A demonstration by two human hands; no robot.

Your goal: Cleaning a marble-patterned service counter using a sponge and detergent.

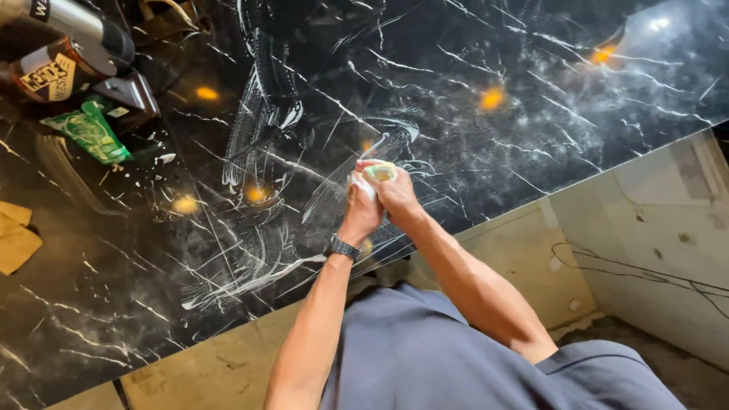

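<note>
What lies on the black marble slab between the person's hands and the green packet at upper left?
Head view: only white smeared streaks on the slab lie between the hands and green packet.

A small pale yellow-green pad (380, 171), soft and partly wrapped in white, is held pressed between the left hand (362, 215) and right hand (398, 196), just above the smeared black marble bench (471, 144), near its front edge.
</note>
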